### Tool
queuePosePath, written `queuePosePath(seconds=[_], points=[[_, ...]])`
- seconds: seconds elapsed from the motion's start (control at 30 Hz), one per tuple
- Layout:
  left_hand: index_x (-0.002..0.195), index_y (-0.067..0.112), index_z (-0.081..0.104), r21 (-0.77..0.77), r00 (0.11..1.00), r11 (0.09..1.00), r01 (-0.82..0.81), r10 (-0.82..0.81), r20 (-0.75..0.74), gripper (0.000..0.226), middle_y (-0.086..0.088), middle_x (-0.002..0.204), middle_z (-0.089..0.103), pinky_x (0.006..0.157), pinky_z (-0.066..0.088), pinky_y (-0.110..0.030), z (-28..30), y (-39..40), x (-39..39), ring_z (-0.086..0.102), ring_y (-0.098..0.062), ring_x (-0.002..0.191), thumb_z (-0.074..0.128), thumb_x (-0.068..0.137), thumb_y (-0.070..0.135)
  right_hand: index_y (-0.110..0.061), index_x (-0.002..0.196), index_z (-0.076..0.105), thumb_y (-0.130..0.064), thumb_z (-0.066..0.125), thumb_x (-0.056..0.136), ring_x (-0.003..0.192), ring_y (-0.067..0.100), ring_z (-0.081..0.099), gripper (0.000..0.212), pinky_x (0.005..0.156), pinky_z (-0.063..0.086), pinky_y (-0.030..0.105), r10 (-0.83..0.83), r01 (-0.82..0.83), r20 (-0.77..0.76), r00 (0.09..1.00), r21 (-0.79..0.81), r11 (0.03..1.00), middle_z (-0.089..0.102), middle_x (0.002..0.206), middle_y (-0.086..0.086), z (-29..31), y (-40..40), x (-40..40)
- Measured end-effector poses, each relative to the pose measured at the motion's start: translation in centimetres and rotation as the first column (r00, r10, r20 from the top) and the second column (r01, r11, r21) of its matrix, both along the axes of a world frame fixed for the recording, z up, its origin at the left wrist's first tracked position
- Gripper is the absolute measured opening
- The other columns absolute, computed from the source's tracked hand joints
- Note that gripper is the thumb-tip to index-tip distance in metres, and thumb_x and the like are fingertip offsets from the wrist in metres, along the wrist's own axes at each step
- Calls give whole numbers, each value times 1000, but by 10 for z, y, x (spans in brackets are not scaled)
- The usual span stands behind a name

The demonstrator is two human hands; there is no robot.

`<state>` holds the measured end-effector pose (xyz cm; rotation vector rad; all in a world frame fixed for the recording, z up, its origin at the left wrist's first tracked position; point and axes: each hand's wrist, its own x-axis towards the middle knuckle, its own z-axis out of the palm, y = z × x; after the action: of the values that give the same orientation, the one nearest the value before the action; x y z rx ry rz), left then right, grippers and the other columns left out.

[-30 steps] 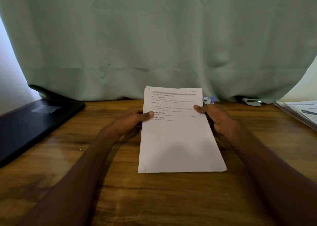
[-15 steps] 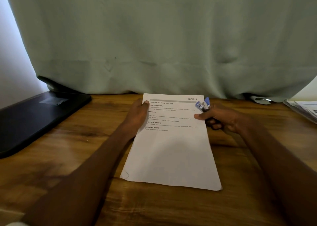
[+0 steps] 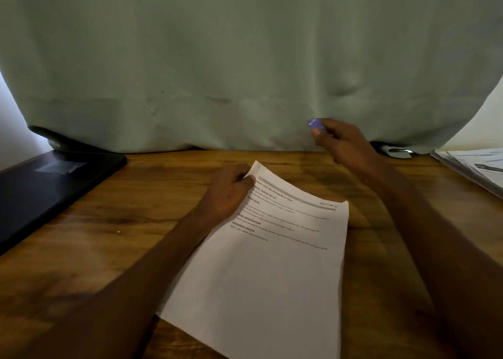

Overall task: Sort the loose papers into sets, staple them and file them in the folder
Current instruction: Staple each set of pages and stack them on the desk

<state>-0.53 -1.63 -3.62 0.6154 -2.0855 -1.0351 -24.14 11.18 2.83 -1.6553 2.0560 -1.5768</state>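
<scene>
Head view: paper set [image 3: 272, 263] lies lengthwise, header end tilted far-left

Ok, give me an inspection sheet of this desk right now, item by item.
Surface: brown wood-grain table, bare wood around the papers.
Job's things: white printed paper set lying angled; small blue stapler, blurred; stack of loose white papers at far right edge.
Clutter: flat black case at left; small pale object by the curtain, unclear.
Hands: left hand pinches the set's top left corner; right hand raised, its grip on the stapler.
Cables: nothing seen.
Surroundings: pale green curtain behind.
</scene>
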Motion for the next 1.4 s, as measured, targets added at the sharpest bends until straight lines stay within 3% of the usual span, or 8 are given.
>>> queuePosePath(seconds=[0.1, 0.37, 0.6, 0.8, 0.9, 1.07, 1.23, 1.4], points=[[102, 22, 73, -29, 998, 998, 53, -53, -30, 21, 14, 91, 78, 65, 55, -15, 0, 8, -1, 74, -4, 84, 55, 106, 14, -33, 122, 64, -30, 77, 90, 95, -2, 64, 34, 78, 46, 6, 140, -103, -253, 957, 157, 982, 68, 111, -13, 0, -6, 21], [80, 36, 65, -176, 997, 983, 58, -68, -47, 36, 21, 73, 70, 56, 45, -11, 3, 12, 0, 66, 0, 66, 56, 104, 11, -32, 119, 70, -31, 90, 76, 108, 12, 63, 47, 95, 55, 36, 250, -153, -261, 932, 342, 927, 68, 118, -10, -4, -11, 45], [72, 34, 60, -201, 998, 979, 29, -40, -48, 38, 21, 61, 62, 51, 39, -12, 3, 13, -1, 56, 2, 55, 57, 103, 12, -29, 123, 72, -30, 91, 75, 103, -2, 61, 51, 84, 46, 16, 230, -141, -245, 942, 335, 932, 67, 114, -19, -10, -15, 46], [82, 27, 68, -179, 998, 983, 35, -45, -49, 27, -5, 71, 67, 54, 42, -30, 1, 10, -3, 56, -17, 59, 57, 104, 16, -31, 118, 75, -33, 92, 72, 87, -23, 57, 50, 71, 39, 5, 214, -137, -241, 947, 300, 944, 64, 95, -32, -14, -22, 46], [82, 30, 67, -175, 997, 984, 41, -51, -55, 28, -3, 70, 66, 53, 40, -22, 1, 12, -3, 54, -10, 58, 56, 104, 16, -30, 121, 75, -30, 91, 74, 86, -28, 55, 50, 68, 39, -2, 228, -156, -227, 947, 296, 943, 62, 92, -34, -15, -25, 43], [86, 22, 71, -161, 996, 985, 61, -70, -50, 24, -1, 71, 68, 53, 39, -21, 0, 11, -2, 55, -15, 58, 57, 104, 17, -34, 110, 78, -32, 90, 74, 87, -22, 59, 38, 73, 42, 10, 209, -142, -207, 956, 297, 944, 66, 82, -39, -17, -28, 41], [88, 23, 71, -146, 998, 988, 49, -55, -40, 23, -4, 74, 69, 56, 44, -31, 1, 14, -2, 60, -22, 62, 56, 105, 18, -35, 108, 78, -32, 91, 73, 85, -23, 59, 37, 62, 42, 0, 224, -145, -239, 945, 309, 940, 63, 77, -44, -17, -31, 39], [81, 35, 66, -132, 995, 989, 65, -75, -72, 32, 12, 69, 68, 53, 42, -15, 5, 18, 1, 59, -3, 59, 57, 104, 15, -30, 115, 76, -36, 90, 74, 81, -18, 59, 44, 68, 39, 6, 201, -102, -277, 940, 333, 937, 64, 92, -30, -18, -30, 43]])
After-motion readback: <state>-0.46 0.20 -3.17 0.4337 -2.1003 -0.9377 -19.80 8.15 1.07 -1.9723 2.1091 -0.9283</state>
